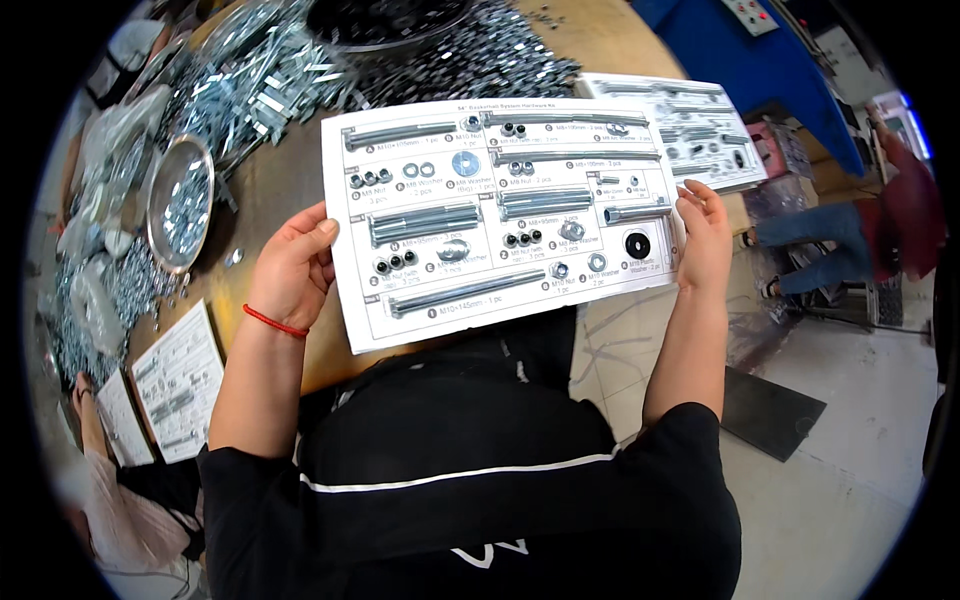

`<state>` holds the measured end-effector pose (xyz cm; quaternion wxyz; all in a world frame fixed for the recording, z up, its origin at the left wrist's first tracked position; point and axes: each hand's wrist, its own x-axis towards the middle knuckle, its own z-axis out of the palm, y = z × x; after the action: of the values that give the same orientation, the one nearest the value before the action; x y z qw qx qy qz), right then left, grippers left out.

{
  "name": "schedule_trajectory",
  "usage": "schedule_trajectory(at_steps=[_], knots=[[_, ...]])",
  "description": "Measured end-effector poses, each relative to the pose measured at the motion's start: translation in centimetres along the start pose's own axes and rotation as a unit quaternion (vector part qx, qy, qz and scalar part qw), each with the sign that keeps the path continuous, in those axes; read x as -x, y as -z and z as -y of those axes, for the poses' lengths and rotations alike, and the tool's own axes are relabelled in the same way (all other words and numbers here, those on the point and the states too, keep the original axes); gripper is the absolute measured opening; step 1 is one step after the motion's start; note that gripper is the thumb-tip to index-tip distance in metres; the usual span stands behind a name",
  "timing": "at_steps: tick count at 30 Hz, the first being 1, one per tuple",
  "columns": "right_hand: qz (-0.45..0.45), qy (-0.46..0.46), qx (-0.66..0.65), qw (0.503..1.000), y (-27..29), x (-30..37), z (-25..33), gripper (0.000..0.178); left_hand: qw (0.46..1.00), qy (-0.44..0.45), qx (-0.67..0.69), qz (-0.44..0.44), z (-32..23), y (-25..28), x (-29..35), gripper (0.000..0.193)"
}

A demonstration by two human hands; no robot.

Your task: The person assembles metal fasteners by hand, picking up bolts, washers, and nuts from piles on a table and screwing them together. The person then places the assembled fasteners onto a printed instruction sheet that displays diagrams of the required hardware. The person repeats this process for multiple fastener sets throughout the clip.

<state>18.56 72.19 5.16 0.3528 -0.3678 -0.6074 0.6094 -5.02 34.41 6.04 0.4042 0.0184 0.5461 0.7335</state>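
Both my hands hold up a white hardware card [500, 185] with bolts, nuts and washers set out in ruled, labelled boxes. My left hand [292, 255], a red cord round its wrist, pinches the card's left edge. At the opposite edge, my right hand [704, 235] grips with fingers partly behind the card. Whether the pieces are real or printed I cannot tell for each one. Beyond the right end, a stack of similar cards [715, 120] lies on the table, partly hidden by the one I hold.
Loose bolts and metal parts [260, 95] heap over the wooden table [590, 35]. A metal bowl [205, 190] with small parts stands at left, a dark bowl [385, 25] at the back. Near more cards [180, 380] is another person's arm [92, 430]. Someone stands at far right [840, 235].
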Motion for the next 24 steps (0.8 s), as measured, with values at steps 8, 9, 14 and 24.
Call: schedule_trajectory(at_steps=[8, 9, 14, 24], knots=[[-0.096, 0.058, 0.112, 0.987, 11.5, -14.2, 0.1, 0.035, 0.992, 0.103, 0.025, 0.071, 4.2, -14.1, -11.1, 0.032], [-0.101, 0.061, 0.12, 0.986, 12.2, -15.9, 0.3, 0.036, 0.99, 0.112, 0.034, 0.076, 4.7, -15.8, -12.0, 0.033], [-0.109, 0.112, 0.151, 0.976, 17.7, -26.3, -2.3, 0.039, 0.985, 0.141, 0.051, 0.086, 7.5, -23.0, -17.6, 0.031], [-0.129, 0.13, 0.211, 0.96, 19.5, -36.1, -3.5, 0.044, 0.99, 0.13, 0.042, 0.046, 9.8, -29.5, -23.8, 0.029]])
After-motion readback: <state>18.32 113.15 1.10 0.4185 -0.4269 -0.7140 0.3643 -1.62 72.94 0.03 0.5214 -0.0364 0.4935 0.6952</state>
